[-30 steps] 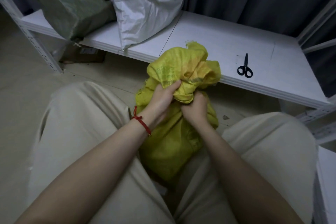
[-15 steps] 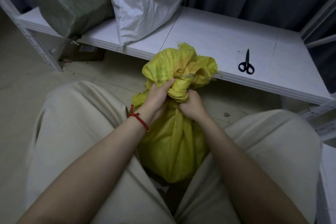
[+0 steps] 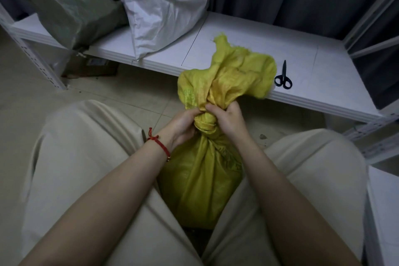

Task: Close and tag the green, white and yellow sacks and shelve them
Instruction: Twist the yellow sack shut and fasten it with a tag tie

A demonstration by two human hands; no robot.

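Note:
A yellow woven sack stands on the floor between my knees. Its neck is gathered and twisted into a tight knot-like bunch, and the loose top flares out above. My left hand, with a red cord at the wrist, grips the left side of the twisted neck. My right hand grips the neck from the right, just under the flared top. The green sack and the white sack lie on the low white shelf at the back left.
Black scissors lie on the shelf to the right of the sack's top. A brown cardboard box sits under the shelf at the left. White shelf posts stand at the left and right; another white board lies at the far right.
The sack's neck has been twisted tighter into a narrow bunch. Both hands have shifted onto that bunch, and the loose top now spreads out above them.

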